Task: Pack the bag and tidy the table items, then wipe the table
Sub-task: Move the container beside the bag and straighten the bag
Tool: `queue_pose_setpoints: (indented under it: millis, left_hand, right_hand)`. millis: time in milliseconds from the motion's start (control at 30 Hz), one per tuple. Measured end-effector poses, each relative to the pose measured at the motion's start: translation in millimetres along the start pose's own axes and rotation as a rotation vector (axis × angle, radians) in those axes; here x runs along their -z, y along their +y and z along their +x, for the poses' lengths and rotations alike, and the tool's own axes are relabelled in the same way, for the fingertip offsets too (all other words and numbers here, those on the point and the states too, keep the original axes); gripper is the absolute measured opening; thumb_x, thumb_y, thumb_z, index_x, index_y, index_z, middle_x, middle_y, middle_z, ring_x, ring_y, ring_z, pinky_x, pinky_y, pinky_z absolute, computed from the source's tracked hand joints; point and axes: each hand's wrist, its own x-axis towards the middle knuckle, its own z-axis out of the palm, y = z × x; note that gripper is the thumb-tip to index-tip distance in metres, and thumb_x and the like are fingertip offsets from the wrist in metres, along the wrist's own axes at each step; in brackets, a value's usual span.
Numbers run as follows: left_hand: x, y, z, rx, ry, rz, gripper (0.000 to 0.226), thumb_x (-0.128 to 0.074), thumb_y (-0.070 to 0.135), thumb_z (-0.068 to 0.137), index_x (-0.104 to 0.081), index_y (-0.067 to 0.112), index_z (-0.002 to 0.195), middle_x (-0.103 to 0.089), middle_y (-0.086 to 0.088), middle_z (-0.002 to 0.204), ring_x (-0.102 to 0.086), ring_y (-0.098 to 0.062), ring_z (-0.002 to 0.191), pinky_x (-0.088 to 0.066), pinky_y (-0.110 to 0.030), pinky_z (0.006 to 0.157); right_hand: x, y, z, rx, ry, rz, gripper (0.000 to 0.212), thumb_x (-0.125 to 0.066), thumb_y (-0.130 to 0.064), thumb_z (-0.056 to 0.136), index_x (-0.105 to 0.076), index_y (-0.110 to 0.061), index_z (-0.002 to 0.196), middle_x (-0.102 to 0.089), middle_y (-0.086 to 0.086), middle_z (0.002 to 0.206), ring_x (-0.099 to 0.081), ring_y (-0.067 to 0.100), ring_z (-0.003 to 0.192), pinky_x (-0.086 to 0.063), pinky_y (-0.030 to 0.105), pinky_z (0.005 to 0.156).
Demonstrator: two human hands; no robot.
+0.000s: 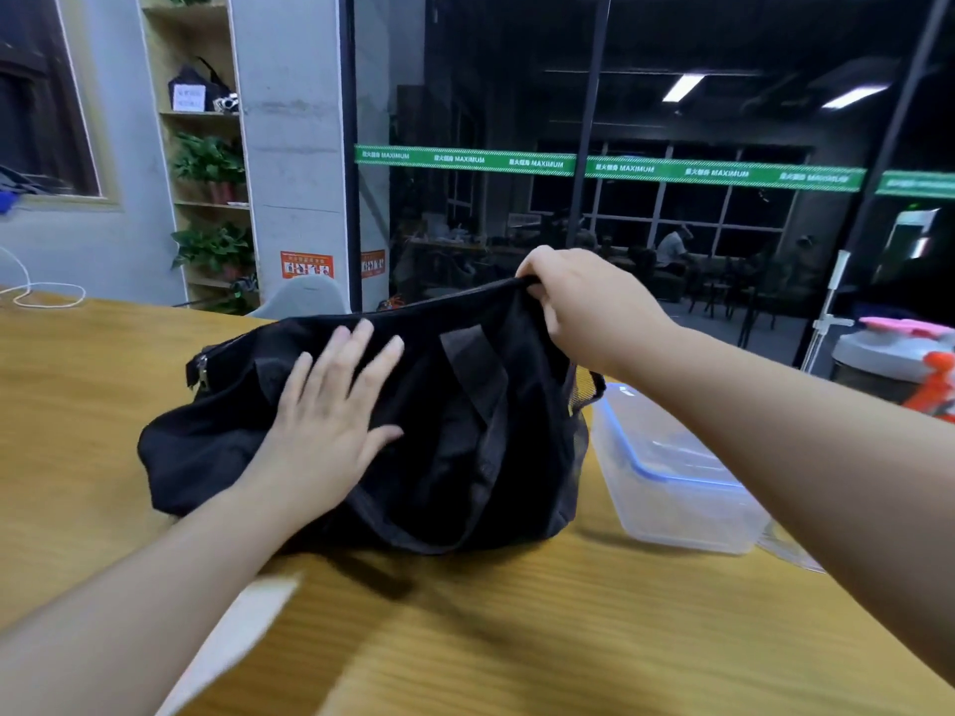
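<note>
Left hand (330,421) flat on black bag (465,457), fingers spread, right hand (579,297) pinching its top edge, clear lidded container (666,478) beside.

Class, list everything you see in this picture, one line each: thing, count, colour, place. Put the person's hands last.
bag: one, black, middle of the table
table: one, yellow wood, fills the foreground
box: one, clear with blue rim, right of the bag
shaker bottle: one, grey with pink lid, far right
orange object: one, right edge, kind unclear
white cable: one, far left of the table
white sheet: one, blurred, near table edge
shelf: one, pale wood, holding green plants, back left
left hand: one, flat on the bag
right hand: one, fingers pinch the bag's top edge
</note>
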Motion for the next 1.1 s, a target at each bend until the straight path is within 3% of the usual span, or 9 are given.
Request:
queue_pose_setpoints:
  millis: [100,233,333,400,567,733,867,1033,1100]
  left_hand:
    - [2.8,-7.3,22.9,0.135,-0.004,0.018,0.092,-0.07,0.033,0.077,-0.014,0.013,0.147,-0.017,-0.015,0.152,-0.016,-0.031,0.141,-0.014,-0.052,0.111]
    - [6.6,-16.4,56.1,0.26,-0.125,0.058,0.064,-0.051,0.024,0.093,-0.018,0.016,0.146,-0.029,-0.006,0.148,-0.017,-0.023,0.14,-0.012,-0.047,0.112]
    - [16.8,-20.0,82.2,0.268,-0.12,0.17,0.025,-0.047,0.018,0.094,-0.052,0.017,0.118,-0.055,-0.006,0.112,-0.046,-0.028,0.111,-0.032,-0.043,0.091]
    - [24.5,-20.2,99.5,0.269,-0.087,0.17,0.013,-0.045,0.014,0.093,-0.055,0.013,0.103,-0.056,-0.01,0.1,-0.049,-0.032,0.097,-0.034,-0.04,0.074]
    - [26.0,-21.2,138.0,0.262,0.055,-0.18,0.021,-0.043,0.009,0.095,-0.062,0.011,0.103,-0.054,-0.014,0.099,-0.046,-0.035,0.099,-0.043,-0.047,0.077]
    - [-3.1,-10.2,126.4,0.274,0.089,-0.134,0.029,-0.048,0.007,0.091,-0.06,0.017,0.115,-0.056,-0.01,0.112,-0.047,-0.032,0.106,-0.039,-0.044,0.087]
    - [-1.4,25.0,100.7,0.089,0.004,-0.165,0.045,-0.049,0.037,0.091,-0.044,0.025,0.134,-0.043,-0.003,0.139,-0.032,-0.024,0.133,-0.021,-0.047,0.11]
    - [13.2,57.1,47.8,-0.42,-0.363,-0.269,0.062,-0.022,0.073,0.081,-0.02,0.049,0.139,-0.009,0.015,0.155,0.004,-0.012,0.143,0.002,-0.047,0.112]
    - [4.7,53.6,34.4,-0.466,-0.507,-0.205,0.065,-0.025,0.076,0.078,0.0,0.059,0.135,0.01,0.019,0.153,0.02,-0.01,0.14,0.011,-0.046,0.11]
  right_hand:
    - [2.2,7.0,0.7,-0.054,0.022,0.063,0.021,-0.037,-0.015,0.099,-0.049,-0.014,0.116,-0.059,0.007,0.111,-0.05,0.026,0.106,-0.043,0.036,0.077]
    - [-1.5,7.8,0.4,-0.119,0.046,0.157,0.02,-0.036,-0.017,0.1,-0.05,-0.011,0.115,-0.059,0.008,0.111,-0.052,0.028,0.102,-0.042,0.036,0.077]
    - [-8.0,7.8,0.2,-0.193,0.079,0.194,0.022,-0.035,-0.014,0.099,-0.05,-0.012,0.115,-0.059,0.007,0.118,-0.054,0.03,0.104,-0.041,0.035,0.076]
    - [-9.5,10.8,1.5,-0.253,0.096,0.209,0.025,-0.034,-0.009,0.096,-0.05,-0.013,0.115,-0.06,0.006,0.121,-0.055,0.031,0.105,-0.043,0.037,0.08]
    - [-6.4,28.8,9.6,-0.448,0.113,0.3,0.025,-0.032,-0.013,0.097,-0.052,-0.013,0.113,-0.06,0.01,0.116,-0.054,0.031,0.103,-0.041,0.035,0.081]
    - [-21.9,40.0,9.9,-0.544,0.011,0.339,0.024,-0.037,-0.01,0.096,-0.057,0.001,0.103,-0.063,0.016,0.106,-0.055,0.033,0.094,-0.041,0.033,0.072]
    - [-50.0,40.2,8.6,-0.611,-0.031,0.313,0.023,-0.035,-0.013,0.096,-0.056,-0.007,0.104,-0.062,0.014,0.108,-0.052,0.03,0.091,-0.036,0.032,0.072]
    - [-73.1,30.6,12.0,-0.624,0.006,0.316,0.023,-0.035,-0.014,0.098,-0.054,-0.009,0.108,-0.06,0.012,0.114,-0.053,0.032,0.106,-0.039,0.036,0.081]
    - [-78.8,23.7,10.0,-0.57,0.019,0.136,0.017,-0.04,-0.012,0.095,-0.051,-0.013,0.108,-0.057,0.007,0.113,-0.05,0.029,0.108,-0.037,0.037,0.083]
